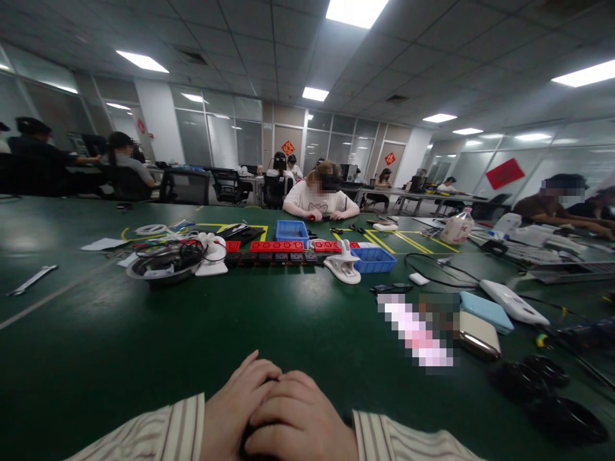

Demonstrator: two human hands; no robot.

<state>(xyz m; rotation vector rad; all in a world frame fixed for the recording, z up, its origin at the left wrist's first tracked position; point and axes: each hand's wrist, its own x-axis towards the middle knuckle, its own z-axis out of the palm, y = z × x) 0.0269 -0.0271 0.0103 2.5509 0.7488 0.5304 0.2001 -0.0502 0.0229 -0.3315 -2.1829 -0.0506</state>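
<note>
My left hand (240, 400) and my right hand (300, 416) rest together at the front of the green table (216, 320). The fingers of my right hand curl in toward my left hand and overlap it. My left hand's fingers are bent and partly covered by the right. A dark gap shows between the palms, and whether anything is in there I cannot make out. Beyond both hands stand a row of red and black socket-like blocks (278, 246), a white clip (343, 262) and a metal bowl with cables (166, 266).
Two blue bins (375, 259) (291, 230) stand beside the blocks. A wrench (32, 280) lies at the left. At the right are a light blue case (486, 312), a cream box (478, 334), a white device (513, 302) and black rings (567, 419). A person (319, 195) sits opposite.
</note>
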